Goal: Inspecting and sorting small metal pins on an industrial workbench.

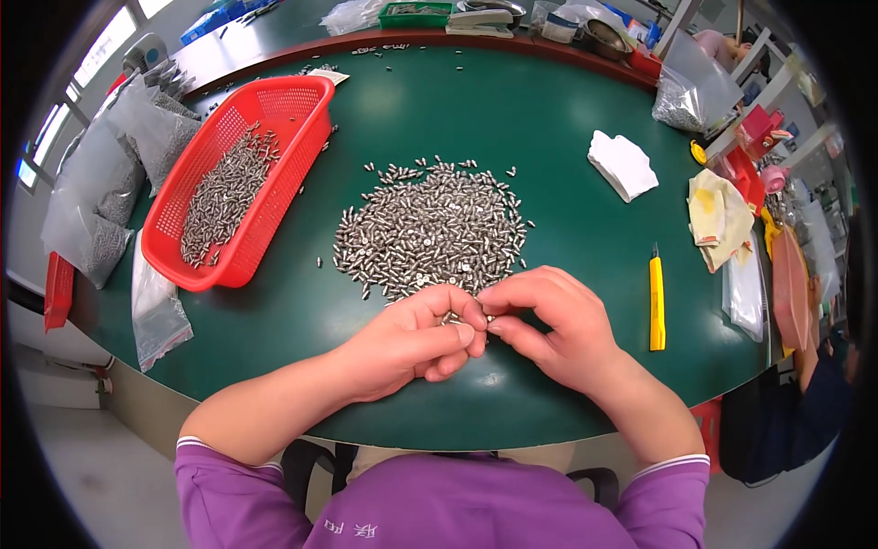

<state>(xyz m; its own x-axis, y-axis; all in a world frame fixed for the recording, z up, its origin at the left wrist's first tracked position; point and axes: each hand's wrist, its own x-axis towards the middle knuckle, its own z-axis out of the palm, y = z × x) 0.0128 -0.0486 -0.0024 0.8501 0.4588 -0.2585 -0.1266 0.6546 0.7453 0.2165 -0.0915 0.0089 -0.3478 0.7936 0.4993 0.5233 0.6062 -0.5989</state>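
Note:
A wide pile of small, silvery, bullet-shaped metal parts (pixel 430 224) lies on the green table. At its near edge my two hands meet fingertip to fingertip. My left hand (pixel 416 340) is closed, its fingers curled and thumb pressed in, with some metal parts showing between index finger and thumb. Thumb and index finger of my right hand (pixel 558 320) pinch one small metal part (pixel 490 318) right beside the left fingertips; most of it is hidden by the fingers. To the left, a red perforated plastic basket (pixel 265 238) holds more of the same parts.
Bags of metal parts (pixel 119 174) stand along the left edge, above an empty-looking zip bag (pixel 157 306). On the right lie a yellow utility knife (pixel 657 304), a crumpled white paper (pixel 623 166) and a stained cloth (pixel 718 212). A green tray (pixel 414 18) stands at the back.

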